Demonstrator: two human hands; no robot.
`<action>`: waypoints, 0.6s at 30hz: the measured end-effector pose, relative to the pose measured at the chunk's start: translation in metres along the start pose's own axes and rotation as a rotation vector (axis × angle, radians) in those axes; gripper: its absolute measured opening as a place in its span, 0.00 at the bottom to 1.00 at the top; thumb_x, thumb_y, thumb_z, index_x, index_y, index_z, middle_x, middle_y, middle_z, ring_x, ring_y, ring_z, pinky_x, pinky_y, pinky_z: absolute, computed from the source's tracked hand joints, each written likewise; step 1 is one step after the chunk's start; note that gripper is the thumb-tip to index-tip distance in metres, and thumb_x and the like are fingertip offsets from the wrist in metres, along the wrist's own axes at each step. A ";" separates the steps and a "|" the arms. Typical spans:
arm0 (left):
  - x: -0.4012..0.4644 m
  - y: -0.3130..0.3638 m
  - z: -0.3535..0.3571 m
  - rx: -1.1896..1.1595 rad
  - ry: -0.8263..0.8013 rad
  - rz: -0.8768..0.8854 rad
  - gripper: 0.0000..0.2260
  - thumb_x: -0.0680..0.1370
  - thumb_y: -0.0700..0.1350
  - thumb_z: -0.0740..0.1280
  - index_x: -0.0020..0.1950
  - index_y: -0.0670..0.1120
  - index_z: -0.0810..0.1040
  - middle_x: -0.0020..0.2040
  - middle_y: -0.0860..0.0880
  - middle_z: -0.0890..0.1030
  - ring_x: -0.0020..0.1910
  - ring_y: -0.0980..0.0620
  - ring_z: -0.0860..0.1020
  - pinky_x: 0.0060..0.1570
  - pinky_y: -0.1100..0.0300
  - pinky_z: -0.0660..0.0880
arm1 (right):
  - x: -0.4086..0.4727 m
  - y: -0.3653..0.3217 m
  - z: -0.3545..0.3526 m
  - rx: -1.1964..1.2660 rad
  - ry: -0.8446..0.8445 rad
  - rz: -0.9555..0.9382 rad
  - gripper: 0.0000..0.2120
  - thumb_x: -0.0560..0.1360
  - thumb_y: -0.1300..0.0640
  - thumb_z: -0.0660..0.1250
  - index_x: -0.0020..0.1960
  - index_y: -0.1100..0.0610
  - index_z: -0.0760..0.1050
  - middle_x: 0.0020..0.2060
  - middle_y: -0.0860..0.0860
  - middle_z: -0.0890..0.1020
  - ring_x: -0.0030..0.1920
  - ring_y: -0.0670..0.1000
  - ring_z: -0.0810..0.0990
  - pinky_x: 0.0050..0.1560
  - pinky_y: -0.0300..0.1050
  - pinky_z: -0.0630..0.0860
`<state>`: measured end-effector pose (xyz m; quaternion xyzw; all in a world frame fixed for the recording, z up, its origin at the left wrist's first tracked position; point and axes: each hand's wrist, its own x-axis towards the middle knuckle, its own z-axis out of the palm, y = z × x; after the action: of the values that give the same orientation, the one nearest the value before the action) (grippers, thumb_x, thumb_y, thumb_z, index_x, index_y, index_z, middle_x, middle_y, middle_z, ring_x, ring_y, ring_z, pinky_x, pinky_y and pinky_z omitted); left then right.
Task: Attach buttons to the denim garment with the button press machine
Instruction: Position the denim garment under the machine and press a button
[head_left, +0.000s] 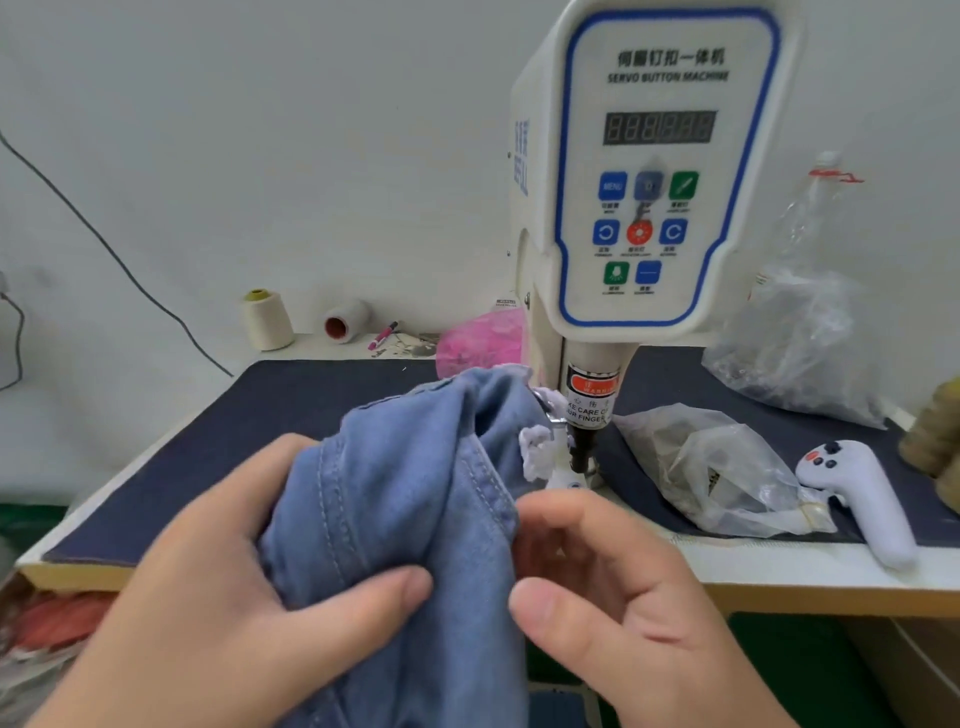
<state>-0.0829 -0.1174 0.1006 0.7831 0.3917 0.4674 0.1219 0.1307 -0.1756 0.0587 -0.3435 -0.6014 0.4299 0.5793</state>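
Observation:
A light blue denim garment (395, 499) is bunched up in front of the white servo button machine (660, 171). My left hand (223, 582) grips the denim from the left, its thumb pressed on the fold. My right hand (613, 587) holds the garment's stitched edge, fingers curled behind the cloth and thumb in front. The machine's press head (584, 441) hangs just behind the denim's upper right edge, beside a white frayed bit of cloth (537, 449). No button is visible.
Dark mat (291, 400) covers the table. A clear plastic bag (711, 467), a white handheld controller (862, 493) and a larger bag (810, 332) lie on the right. A pink bag (480, 338), two thread cones (265, 319) and a pen sit at the back.

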 end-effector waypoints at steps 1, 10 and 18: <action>-0.002 0.005 0.006 -0.020 0.012 -0.004 0.28 0.55 0.81 0.64 0.54 0.80 0.69 0.45 0.70 0.80 0.47 0.85 0.70 0.42 0.87 0.63 | 0.000 0.000 0.002 -0.020 0.014 -0.001 0.21 0.68 0.40 0.76 0.57 0.49 0.80 0.46 0.60 0.78 0.46 0.54 0.77 0.52 0.47 0.76; -0.018 0.015 0.025 -0.323 -0.068 -0.128 0.21 0.53 0.62 0.74 0.44 0.62 0.79 0.30 0.58 0.81 0.27 0.65 0.77 0.30 0.76 0.71 | -0.020 0.010 -0.018 0.071 0.139 0.088 0.21 0.66 0.41 0.78 0.38 0.56 0.73 0.35 0.60 0.71 0.37 0.56 0.69 0.40 0.47 0.70; -0.035 0.000 0.031 -0.538 0.061 -0.329 0.08 0.59 0.43 0.74 0.34 0.45 0.78 0.24 0.44 0.74 0.22 0.53 0.70 0.24 0.69 0.64 | -0.036 0.016 -0.038 0.332 0.303 -0.023 0.23 0.58 0.53 0.83 0.32 0.63 0.70 0.35 0.62 0.73 0.35 0.55 0.73 0.37 0.39 0.71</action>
<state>-0.0662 -0.1371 0.0613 0.6345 0.3791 0.5514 0.3868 0.1700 -0.1974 0.0281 -0.2974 -0.4323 0.4598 0.7164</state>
